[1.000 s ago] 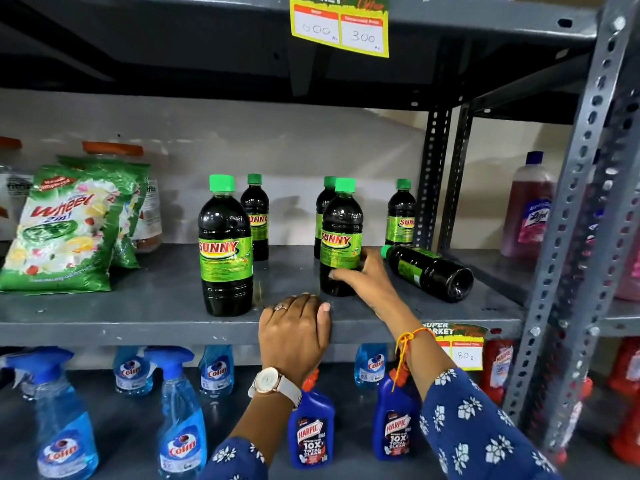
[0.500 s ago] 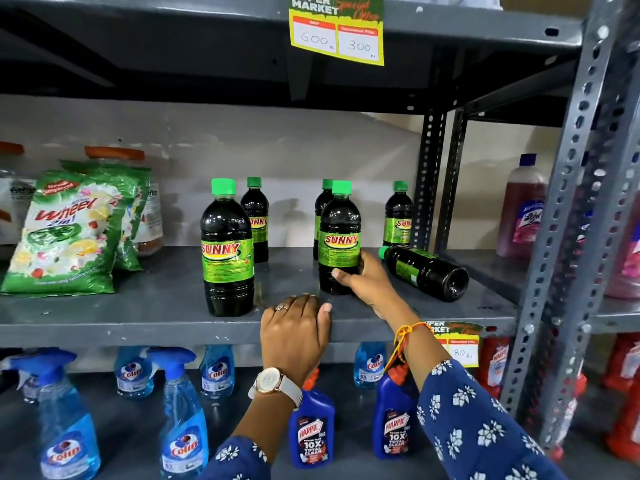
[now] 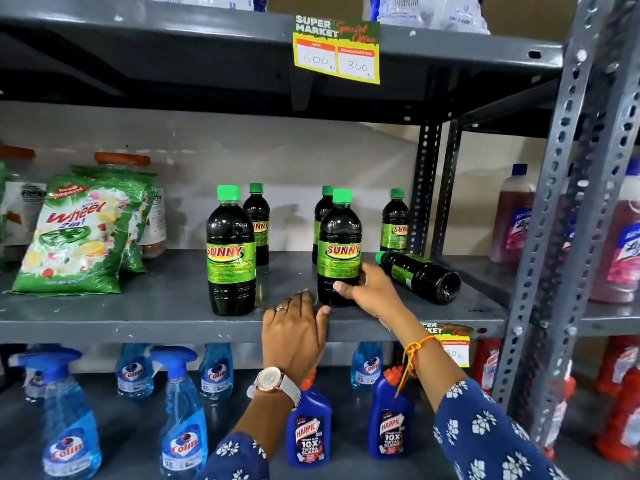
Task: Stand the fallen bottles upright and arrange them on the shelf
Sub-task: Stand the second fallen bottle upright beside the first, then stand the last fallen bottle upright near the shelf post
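Dark SUNNY bottles with green caps stand on the grey middle shelf point(image 3: 138, 313). My right hand point(image 3: 369, 289) is wrapped around the lower part of an upright front bottle point(image 3: 338, 237). Another upright front bottle point(image 3: 230, 251) stands to its left. Three more stand at the back: one point(image 3: 258, 216), one point(image 3: 322, 209) and one point(image 3: 394, 220). One fallen bottle point(image 3: 420, 277) lies on its side at the right, cap pointing left. My left hand point(image 3: 294, 327) rests over the shelf's front edge, holding nothing.
Green Wheel detergent bags point(image 3: 76, 233) lean at the shelf's left, jars behind them. Perforated steel uprights point(image 3: 568, 237) stand at the right, pink bottles point(image 3: 512, 216) beyond. Below are blue Colin sprays point(image 3: 181, 427) and Harpic bottles point(image 3: 308, 434). A price tag point(image 3: 336, 51) hangs above.
The view has drifted slightly; my right hand stays closed on the upright front bottle, which has shifted very little. My left hand has not moved from the shelf edge.
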Demonstrator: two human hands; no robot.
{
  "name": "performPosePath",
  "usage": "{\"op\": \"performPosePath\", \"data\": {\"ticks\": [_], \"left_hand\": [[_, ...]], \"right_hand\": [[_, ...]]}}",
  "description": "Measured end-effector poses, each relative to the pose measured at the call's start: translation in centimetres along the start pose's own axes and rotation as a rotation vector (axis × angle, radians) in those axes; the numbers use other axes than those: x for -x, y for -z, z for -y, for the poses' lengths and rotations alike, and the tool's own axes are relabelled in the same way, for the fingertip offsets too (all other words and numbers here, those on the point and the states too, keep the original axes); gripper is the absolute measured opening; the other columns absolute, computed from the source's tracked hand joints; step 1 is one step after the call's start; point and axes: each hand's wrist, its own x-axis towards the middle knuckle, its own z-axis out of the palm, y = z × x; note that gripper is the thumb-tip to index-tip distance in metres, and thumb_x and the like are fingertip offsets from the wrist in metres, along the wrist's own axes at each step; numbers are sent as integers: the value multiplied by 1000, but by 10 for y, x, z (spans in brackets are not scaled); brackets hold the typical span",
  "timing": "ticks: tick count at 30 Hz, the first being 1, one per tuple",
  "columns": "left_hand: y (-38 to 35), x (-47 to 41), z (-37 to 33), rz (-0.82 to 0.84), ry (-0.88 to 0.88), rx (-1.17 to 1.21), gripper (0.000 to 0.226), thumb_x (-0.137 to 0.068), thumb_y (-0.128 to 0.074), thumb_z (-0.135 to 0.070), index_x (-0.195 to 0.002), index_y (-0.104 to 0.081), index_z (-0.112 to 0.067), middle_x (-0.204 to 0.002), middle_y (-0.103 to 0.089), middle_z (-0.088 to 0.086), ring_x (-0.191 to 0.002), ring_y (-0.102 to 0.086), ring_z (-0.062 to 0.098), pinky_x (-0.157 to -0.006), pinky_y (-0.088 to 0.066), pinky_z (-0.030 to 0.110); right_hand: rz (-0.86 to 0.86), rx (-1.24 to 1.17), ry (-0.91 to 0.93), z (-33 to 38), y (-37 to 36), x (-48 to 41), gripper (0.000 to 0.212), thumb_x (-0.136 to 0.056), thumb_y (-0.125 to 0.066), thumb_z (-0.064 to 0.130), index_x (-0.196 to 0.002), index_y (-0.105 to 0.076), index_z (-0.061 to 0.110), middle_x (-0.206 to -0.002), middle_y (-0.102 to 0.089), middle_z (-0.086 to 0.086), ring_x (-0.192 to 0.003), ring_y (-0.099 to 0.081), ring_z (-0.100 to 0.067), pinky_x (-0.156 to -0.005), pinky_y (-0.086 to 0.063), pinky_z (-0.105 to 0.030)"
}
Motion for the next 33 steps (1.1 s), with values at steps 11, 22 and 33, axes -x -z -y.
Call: {"op": "performPosePath", "data": {"ticks": [11,22,33], "left_hand": [[-1,2,1,-1,2,29,50,-94,-26,-35,-94,-69,-10,-87,-73,9,-80,-67,27,-68,-44,35],[-2,23,-52,-278,-303,317,46,-96,-32,-29,-119,-59,-1,-128,-58,18,-119,-52,32,-100,-41,41],[-18,-15,-102,-154,-298,74,29,-56,-82,2,-79,-66,-5,-55,-65,9,-42,-59,27,-35,-37,22]], "right_hand": [[44,-32,55,4,7,27,33,-74,-73,22,-104,-60,24,-112,-68,-3,-106,-61,-18,-97,-46,-42],[-337,180,93,29,85,15,54,-79,-68,35,-119,-55,0,-116,-64,-16,-99,-62,-24,-83,-45,-26],[-88,1126,-121,0,106,-37,60,-75,-65,47,-123,-51,15,-125,-57,-9,-122,-44,-30,-97,-35,-41]]}}
